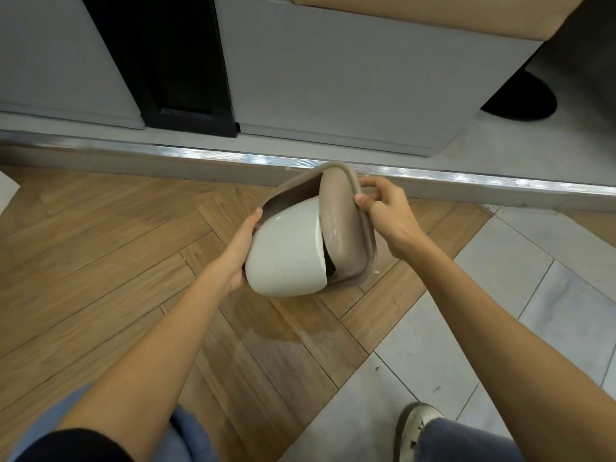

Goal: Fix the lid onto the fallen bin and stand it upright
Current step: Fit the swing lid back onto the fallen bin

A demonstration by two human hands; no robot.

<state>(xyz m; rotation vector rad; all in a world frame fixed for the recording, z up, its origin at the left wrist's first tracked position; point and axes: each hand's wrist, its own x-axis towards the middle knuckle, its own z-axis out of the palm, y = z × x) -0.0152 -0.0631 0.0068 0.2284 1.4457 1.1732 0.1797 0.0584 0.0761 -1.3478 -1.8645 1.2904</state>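
A small white bin (283, 251) lies on its side just above the wooden floor, its mouth turned to the right. My left hand (241, 248) grips its left side near the base. A taupe lid (343, 228) with a swing flap sits tilted against the bin's mouth, with a dark gap showing at the lower edge. My right hand (383, 208) holds the lid's upper right rim, thumb on the front and fingers behind.
A metal floor strip (233, 158) runs across behind the bin, with grey cabinet fronts (333, 78) beyond. Grey tiles (500, 311) meet the herringbone wood floor (100, 245) at the right. My shoe (416, 428) is at the lower right.
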